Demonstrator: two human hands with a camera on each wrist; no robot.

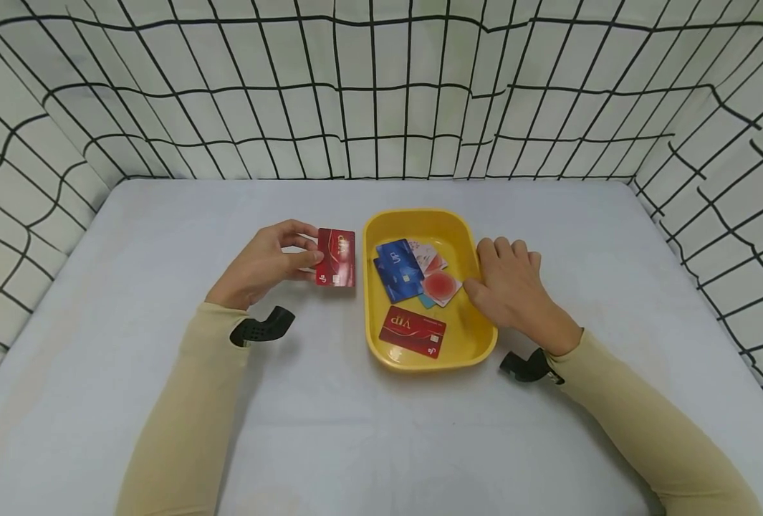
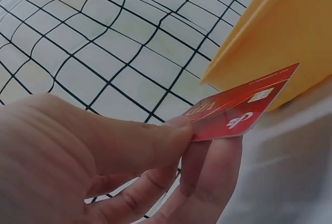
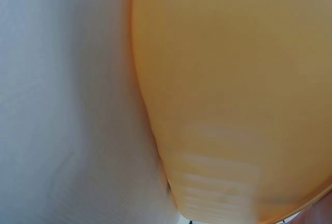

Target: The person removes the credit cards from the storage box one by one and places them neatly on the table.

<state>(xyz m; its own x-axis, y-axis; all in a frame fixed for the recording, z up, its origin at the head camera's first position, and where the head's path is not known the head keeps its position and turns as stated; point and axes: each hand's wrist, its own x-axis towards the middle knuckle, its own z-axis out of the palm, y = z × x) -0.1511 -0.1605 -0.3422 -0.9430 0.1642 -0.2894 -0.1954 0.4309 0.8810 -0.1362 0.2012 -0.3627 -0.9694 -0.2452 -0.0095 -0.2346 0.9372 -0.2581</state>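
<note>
Left hand point(image 1: 265, 261): pinching one red card point(image 1: 337, 256), left of centre
Right hand point(image 1: 513, 287): apart, touching one yellow tray point(image 1: 468, 340), centre-frame; grip unclear
In tray: second red card point(image 1: 413, 332), two blue cards point(image 1: 402, 269), at least two pinkish cards point(image 1: 440, 287)

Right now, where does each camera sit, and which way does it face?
Head: on the person's head, facing forward and down at the shiny yellow rounded tray; both beige-sleeved arms, left hand and right hand show.
Left wrist: on that wrist, facing the glossy red rectangular card pinched by the left hand, seen close.
Right wrist: on that wrist, facing the tray's outer wall; only a sliver of hand shows, lower right.
Shared: head and left-wrist views both show the pinched card.
</note>
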